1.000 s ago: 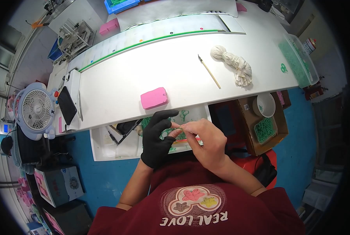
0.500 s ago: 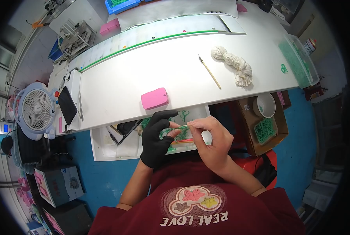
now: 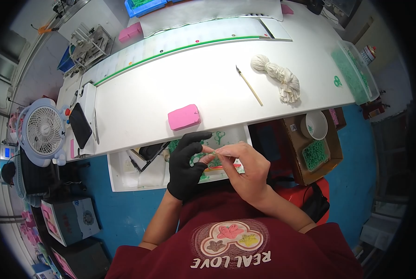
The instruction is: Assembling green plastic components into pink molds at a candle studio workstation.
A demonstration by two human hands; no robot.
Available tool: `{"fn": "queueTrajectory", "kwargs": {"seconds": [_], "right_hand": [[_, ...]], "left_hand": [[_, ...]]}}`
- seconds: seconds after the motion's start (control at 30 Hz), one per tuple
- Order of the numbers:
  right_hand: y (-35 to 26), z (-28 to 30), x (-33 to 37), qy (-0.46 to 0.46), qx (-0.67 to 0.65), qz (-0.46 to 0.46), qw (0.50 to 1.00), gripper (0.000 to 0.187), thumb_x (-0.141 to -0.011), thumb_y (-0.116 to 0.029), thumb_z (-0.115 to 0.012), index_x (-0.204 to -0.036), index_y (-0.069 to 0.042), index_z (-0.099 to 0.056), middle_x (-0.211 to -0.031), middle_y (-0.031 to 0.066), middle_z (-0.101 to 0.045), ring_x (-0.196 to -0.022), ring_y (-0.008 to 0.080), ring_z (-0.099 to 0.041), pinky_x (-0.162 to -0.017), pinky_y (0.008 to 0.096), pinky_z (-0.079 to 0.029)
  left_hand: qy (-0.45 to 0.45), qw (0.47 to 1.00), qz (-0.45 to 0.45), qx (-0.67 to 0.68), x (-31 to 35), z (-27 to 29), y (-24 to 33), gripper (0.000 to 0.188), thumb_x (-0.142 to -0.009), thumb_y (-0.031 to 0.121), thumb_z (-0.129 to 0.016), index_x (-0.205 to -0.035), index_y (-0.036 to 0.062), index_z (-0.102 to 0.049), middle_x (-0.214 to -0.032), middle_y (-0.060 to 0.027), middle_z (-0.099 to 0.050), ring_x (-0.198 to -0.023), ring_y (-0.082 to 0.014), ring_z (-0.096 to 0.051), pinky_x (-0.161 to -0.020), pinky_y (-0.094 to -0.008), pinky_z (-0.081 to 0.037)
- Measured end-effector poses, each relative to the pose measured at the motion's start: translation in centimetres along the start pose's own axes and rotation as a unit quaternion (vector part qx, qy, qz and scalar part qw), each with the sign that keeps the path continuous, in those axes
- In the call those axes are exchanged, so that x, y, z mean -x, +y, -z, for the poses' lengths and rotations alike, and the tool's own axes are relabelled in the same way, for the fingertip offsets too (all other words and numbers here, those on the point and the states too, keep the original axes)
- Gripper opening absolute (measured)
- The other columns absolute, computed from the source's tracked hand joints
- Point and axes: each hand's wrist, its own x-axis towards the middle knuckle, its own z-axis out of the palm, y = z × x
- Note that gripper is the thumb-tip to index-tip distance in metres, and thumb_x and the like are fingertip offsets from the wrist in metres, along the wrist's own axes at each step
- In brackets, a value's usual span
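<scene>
My left hand (image 3: pixel 187 162), in a black glove that leaves the thumb and forefinger tips bare, pinches a small green piece (image 3: pixel 213 154) over an open white drawer. My right hand (image 3: pixel 246 168) is bare, its thumb and forefinger pressed together right against the same piece. What the right fingertips hold is too small and covered to name. Below the hands, the drawer (image 3: pixel 119 186) contains several green looped pieces (image 3: pixel 219 137) and an orange-red stick (image 3: pixel 217 168). On the table just beyond sits a pink block (image 3: pixel 184 116).
A thin brush (image 3: pixel 249 86) and a twisted off-white cloth (image 3: pixel 277 76) lie on the white table (image 3: pixel 147 93). At right stand a clear bin (image 3: pixel 356 74) and a cardboard box (image 3: pixel 301 162) with a white tub (image 3: pixel 314 125). A fan (image 3: pixel 43 130) stands left. Behind runs a conveyor (image 3: pixel 170 43).
My right hand has moved slightly left, bringing its fingertips up against those of my left hand, which stays put. Coloured dots on the conveyor have shifted left.
</scene>
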Motion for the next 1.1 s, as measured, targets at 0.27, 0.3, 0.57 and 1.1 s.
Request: {"fn": "queueTrajectory", "kwargs": {"seconds": [0.27, 0.3, 0.57, 1.1], "right_hand": [[0.27, -0.09, 0.09, -0.006, 0.019, 0.007, 1.000, 0.022, -0.078, 0.007, -0.068, -0.096, -0.003, -0.061, -0.087, 0.0093, -0.065, -0.071, 0.0254, -0.063, -0.058, 0.0329, -0.051], [0.27, -0.07, 0.07, -0.006, 0.019, 0.007, 1.000, 0.022, -0.078, 0.007, -0.068, -0.096, -0.003, -0.061, -0.087, 0.0093, -0.065, -0.071, 0.0254, -0.063, -0.058, 0.0329, -0.051], [0.11, -0.04, 0.00, -0.012, 0.022, 0.005, 1.000, 0.021, -0.077, 0.007, -0.068, -0.094, -0.003, -0.060, -0.083, 0.0091, -0.063, -0.069, 0.0258, -0.061, -0.058, 0.0338, -0.049], [-0.53, 0.18, -0.42, 0.029, -0.003, -0.027, 0.999, 0.019, -0.079, 0.007, -0.067, -0.096, -0.002, -0.060, -0.080, 0.0107, -0.059, -0.069, 0.0241, -0.062, -0.059, 0.0322, -0.051]], "left_hand": [[-0.003, 1.000, 0.002, -0.003, 0.08, 0.02, -0.06, 0.015, -0.073, 0.003, -0.072, -0.088, 0.0055, -0.070, -0.116, -0.0084, -0.063, -0.097, -0.0195, -0.059, -0.084, -0.0323, -0.047], [-0.004, 1.000, 0.005, -0.004, 0.10, 0.05, -0.01, 0.015, -0.073, 0.004, -0.072, -0.088, 0.0055, -0.070, -0.116, -0.0085, -0.063, -0.096, -0.0193, -0.059, -0.084, -0.0324, -0.047], [-0.007, 1.000, -0.006, -0.030, 0.07, 0.17, 0.46, 0.014, -0.074, 0.003, -0.072, -0.088, 0.0051, -0.070, -0.117, -0.0090, -0.062, -0.095, -0.0198, -0.060, -0.083, -0.0329, -0.048], [0.007, 0.999, -0.003, -0.033, 0.02, 0.29, 0.50, 0.015, -0.071, 0.000, -0.075, -0.084, 0.0023, -0.068, -0.112, -0.0111, -0.064, -0.100, -0.0216, -0.060, -0.087, -0.0319, -0.046]]}}
